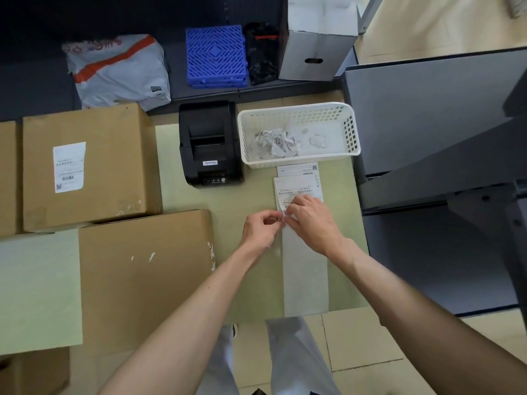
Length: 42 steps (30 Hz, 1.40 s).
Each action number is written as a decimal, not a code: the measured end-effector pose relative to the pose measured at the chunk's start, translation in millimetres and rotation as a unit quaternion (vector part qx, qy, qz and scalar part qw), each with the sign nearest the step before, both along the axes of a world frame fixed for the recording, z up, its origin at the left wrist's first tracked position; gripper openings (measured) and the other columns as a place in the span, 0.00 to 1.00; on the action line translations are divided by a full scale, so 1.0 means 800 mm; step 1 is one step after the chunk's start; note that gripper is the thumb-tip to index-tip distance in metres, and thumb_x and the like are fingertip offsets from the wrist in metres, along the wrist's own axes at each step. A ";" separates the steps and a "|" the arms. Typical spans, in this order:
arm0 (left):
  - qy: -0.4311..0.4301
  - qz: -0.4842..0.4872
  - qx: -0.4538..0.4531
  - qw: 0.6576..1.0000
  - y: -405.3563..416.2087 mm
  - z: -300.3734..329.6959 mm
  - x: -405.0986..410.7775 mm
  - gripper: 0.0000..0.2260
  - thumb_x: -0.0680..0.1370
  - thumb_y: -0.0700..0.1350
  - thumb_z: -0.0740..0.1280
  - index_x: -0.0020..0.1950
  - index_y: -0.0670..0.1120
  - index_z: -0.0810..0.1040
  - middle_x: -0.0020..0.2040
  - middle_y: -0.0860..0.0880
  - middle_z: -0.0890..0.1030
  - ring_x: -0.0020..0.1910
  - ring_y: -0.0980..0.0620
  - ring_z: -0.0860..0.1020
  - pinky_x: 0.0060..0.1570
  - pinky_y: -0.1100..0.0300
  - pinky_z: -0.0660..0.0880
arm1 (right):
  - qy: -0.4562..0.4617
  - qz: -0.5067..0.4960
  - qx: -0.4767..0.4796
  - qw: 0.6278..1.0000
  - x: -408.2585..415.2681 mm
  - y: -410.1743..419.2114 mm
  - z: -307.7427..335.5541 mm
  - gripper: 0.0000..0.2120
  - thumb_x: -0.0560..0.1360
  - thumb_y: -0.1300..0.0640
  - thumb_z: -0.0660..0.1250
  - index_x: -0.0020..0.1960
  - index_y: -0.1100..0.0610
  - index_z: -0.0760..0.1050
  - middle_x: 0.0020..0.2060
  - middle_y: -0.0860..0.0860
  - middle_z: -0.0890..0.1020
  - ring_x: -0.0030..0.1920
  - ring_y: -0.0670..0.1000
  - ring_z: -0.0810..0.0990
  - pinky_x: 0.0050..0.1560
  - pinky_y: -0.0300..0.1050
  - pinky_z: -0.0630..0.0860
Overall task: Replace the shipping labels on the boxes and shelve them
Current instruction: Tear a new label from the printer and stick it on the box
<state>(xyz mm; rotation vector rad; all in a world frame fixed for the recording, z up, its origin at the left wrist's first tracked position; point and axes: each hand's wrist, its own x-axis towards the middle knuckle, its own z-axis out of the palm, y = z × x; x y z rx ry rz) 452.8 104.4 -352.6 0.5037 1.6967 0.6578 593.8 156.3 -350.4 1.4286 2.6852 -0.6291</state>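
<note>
A printed shipping label [298,191] lies on the green table [251,280], joined to a long blank backing strip [306,280] that runs toward me. My left hand [261,230] and my right hand [312,222] meet at the label's near left corner, and both pinch its edge. A second printed label [298,168] lies just beyond it. A large plain cardboard box [145,277] without a label sits to the left of my hands. Behind it stands another cardboard box [88,166] with a white label [69,166] on top.
A black label printer [211,143] stands beside a white basket [348,132] of crumpled label scraps. Grey shelving [433,115] fills the right side. A grey mailer bag [117,72], a blue crate [216,57] and a white box [316,52] sit behind. More boxes [8,178] lie far left.
</note>
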 end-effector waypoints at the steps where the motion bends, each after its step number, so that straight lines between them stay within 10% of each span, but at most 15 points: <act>1: 0.003 -0.004 0.004 1.000 0.000 -0.001 0.000 0.09 0.77 0.39 0.73 0.45 0.54 0.82 0.39 0.51 0.81 0.30 0.57 0.72 0.31 0.63 0.70 | 0.002 0.002 0.005 1.000 0.000 0.000 0.000 0.11 0.78 0.52 0.65 0.47 0.58 0.81 0.47 0.53 0.79 0.51 0.56 0.75 0.53 0.46 0.66; 9: 0.004 -0.009 0.028 1.000 0.002 -0.007 0.000 0.05 0.77 0.38 0.73 0.51 0.44 0.86 0.40 0.53 0.83 0.25 0.67 0.72 0.31 0.74 0.67 | -0.019 0.040 0.069 0.997 -0.003 0.001 -0.002 0.13 0.78 0.51 0.64 0.39 0.56 0.81 0.39 0.51 0.80 0.42 0.56 0.76 0.46 0.48 0.67; 16: 0.016 -0.013 0.046 0.999 0.000 -0.005 0.002 0.07 0.77 0.38 0.73 0.54 0.43 0.87 0.48 0.51 0.87 0.51 0.56 0.84 0.48 0.71 0.76 | -0.045 0.054 0.112 0.991 -0.008 -0.004 -0.002 0.10 0.73 0.55 0.71 0.34 0.55 0.80 0.33 0.49 0.79 0.36 0.54 0.75 0.43 0.48 0.63; 27: 0.014 0.009 0.034 0.999 -0.006 -0.003 0.003 0.08 0.76 0.37 0.70 0.47 0.50 0.85 0.36 0.54 0.80 0.33 0.58 0.73 0.38 0.61 0.71 | 0.016 -0.008 0.084 0.996 0.000 -0.008 0.001 0.21 0.77 0.50 0.52 0.38 0.55 0.80 0.39 0.50 0.80 0.41 0.55 0.75 0.45 0.47 0.67; 35: 0.031 0.029 0.046 0.998 -0.001 -0.005 0.002 0.02 0.77 0.43 0.73 0.44 0.49 0.85 0.35 0.55 0.81 0.32 0.60 0.75 0.39 0.63 0.72 | 0.018 -0.021 0.084 0.996 -0.003 -0.006 0.001 0.09 0.75 0.53 0.67 0.40 0.55 0.81 0.39 0.50 0.80 0.41 0.55 0.76 0.44 0.49 0.70; 42: 0.088 0.011 0.020 0.996 0.011 0.001 0.000 0.04 0.76 0.43 0.73 0.41 0.48 0.84 0.39 0.55 0.84 0.38 0.59 0.79 0.39 0.67 0.73 | 0.013 -0.059 0.067 0.996 -0.003 -0.006 0.012 0.08 0.78 0.57 0.61 0.42 0.57 0.74 0.37 0.52 0.77 0.39 0.56 0.74 0.42 0.49 0.66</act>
